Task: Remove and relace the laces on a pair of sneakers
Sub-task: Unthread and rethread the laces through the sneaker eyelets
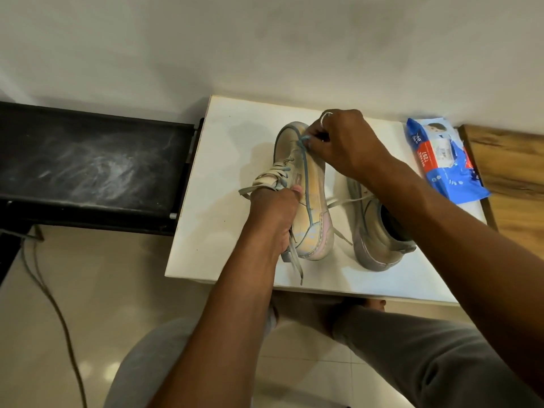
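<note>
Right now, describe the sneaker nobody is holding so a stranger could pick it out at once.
Find the white rectangular tabletop against the wall. Take the grey-beige sneaker nearer the blue plastic wipes packet, under the right forearm. It stands on its sole with its dark opening showing, no hand on it, while the yellow-pink sneaker is tipped sideways, gripped by the left hand.

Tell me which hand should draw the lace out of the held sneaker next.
Right, probably. The right hand pinches the lace at the toe end, while the left hand grips the sneaker near its collar, steadying it.
</note>
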The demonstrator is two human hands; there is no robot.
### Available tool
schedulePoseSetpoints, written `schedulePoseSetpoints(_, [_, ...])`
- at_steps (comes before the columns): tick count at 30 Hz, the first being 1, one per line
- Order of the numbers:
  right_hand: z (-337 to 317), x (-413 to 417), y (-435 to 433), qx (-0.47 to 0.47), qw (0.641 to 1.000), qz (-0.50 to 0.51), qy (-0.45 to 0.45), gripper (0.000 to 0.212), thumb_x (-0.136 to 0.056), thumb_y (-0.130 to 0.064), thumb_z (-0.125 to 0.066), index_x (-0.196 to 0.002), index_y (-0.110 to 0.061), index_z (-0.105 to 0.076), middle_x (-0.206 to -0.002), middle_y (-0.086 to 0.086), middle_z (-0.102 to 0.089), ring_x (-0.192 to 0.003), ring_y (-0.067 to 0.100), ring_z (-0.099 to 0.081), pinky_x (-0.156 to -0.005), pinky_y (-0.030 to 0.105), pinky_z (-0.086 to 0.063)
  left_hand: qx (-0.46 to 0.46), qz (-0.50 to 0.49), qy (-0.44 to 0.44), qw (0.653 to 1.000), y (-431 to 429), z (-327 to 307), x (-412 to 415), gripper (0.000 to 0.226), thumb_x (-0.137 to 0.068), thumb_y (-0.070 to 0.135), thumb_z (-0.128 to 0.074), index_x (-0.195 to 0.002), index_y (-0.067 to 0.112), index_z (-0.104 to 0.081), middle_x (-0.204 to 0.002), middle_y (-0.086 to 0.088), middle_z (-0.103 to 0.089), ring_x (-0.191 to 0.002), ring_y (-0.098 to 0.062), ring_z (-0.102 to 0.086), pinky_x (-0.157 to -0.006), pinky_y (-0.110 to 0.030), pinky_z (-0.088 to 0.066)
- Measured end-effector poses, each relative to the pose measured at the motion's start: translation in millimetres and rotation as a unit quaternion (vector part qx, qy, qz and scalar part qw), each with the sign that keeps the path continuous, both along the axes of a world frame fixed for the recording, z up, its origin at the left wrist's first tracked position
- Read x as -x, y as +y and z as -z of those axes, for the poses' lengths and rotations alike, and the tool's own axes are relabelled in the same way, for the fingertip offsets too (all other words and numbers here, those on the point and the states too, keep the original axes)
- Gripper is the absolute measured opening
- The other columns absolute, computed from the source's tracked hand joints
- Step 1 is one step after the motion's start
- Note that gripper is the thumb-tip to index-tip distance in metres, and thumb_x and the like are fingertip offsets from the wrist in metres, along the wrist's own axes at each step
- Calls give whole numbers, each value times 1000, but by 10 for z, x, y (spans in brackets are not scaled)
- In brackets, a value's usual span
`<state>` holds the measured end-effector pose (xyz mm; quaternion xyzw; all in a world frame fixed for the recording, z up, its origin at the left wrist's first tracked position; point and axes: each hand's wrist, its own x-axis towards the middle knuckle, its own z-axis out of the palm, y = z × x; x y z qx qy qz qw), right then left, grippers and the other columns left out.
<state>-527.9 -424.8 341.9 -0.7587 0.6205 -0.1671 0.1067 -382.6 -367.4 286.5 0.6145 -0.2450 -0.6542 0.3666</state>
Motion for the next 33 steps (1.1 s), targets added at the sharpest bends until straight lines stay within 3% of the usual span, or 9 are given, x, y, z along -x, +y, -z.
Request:
schedulePoseSetpoints(7, [-24,-145,-493,-28,999,6,18,19,-90,-22,-65,-100,-10,-78,-98,8,-75,-88,22,-67,-71,22,-41,6,1,-9,1000,5,-11,4,33,-84,16,-71,-116,20,-65,-109,-2,-70,-99,-26,-67,-92,-45,-53])
schedulePoseSetpoints(14, [-52,-267,-748,-73,996,10,50,18,-90,-23,-67,-101,-12,-77,-100,6,-74,-93,21,-66,-75,26,-46,-11,-1,-9,1000,15,-37,-27,41,-72,24,-74,-112,21,-68,-105,-1,-72,-97,-27,-68,-91,-46,-53])
schedulePoseSetpoints(18, [-61,-172,-574,-44,998,16,40,20,-91,-26,-67,-101,-12,-78,-98,6,-74,-87,18,-63,-72,24,-41,-10,-15,-2,1000,12,-9,-7,27,-83,18,-72,-109,19,-69,-101,-1,-73,-94,-25,-69,-90,-44,-55])
schedulePoseSetpoints(21, [-59,-67,-382,-35,998,14,41,20,-92,-27,-65,-99,-13,-78,-96,6,-75,-87,22,-65,-73,28,-47,-8,-21,3,1000,15,-16,3,25,-85,18,-71,-109,20,-68,-102,-1,-72,-94,-24,-69,-91,-43,-55])
schedulePoseSetpoints(33, [-14,-146,-506,-35,998,8,54,19,-90,-21,-65,-100,-10,-78,-98,9,-74,-89,25,-67,-76,30,-51,-7,-14,-26,1000,-2,-10,29,32,-81,24,-72,-112,23,-66,-106,0,-71,-98,-26,-67,-92,-45,-53])
